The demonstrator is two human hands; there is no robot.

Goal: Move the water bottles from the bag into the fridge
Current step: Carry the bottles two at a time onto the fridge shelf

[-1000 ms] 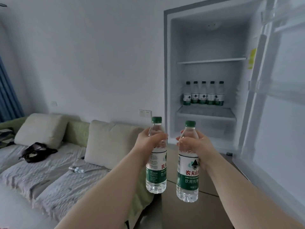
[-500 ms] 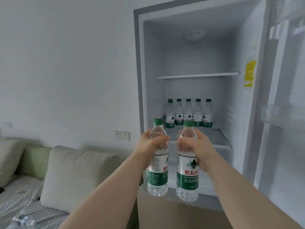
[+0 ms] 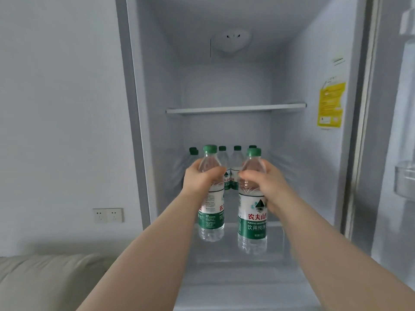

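Left hand point(image 3: 200, 176) curls round left bottle point(image 3: 211, 213); right hand point(image 3: 269, 185) round right bottle point(image 3: 252, 221), both at shoulder.
Likely weighty, slick, thin-walled; shoulder hold suits.

Back bottles point(image 3: 236, 160): mostly hidden behind left hand point(image 3: 199, 176), right hand point(image 3: 267, 182), left bottle point(image 3: 211, 209) and right bottle point(image 3: 252, 221); only caps and slivers show.
Sticker point(image 3: 331, 104): print too small to read.
Fridge point(image 3: 224, 86): top and bottom cut off.
Door point(image 3: 395, 153): cut off at right edge.
Cushion point(image 3: 45, 281): cut off at lower left corner.
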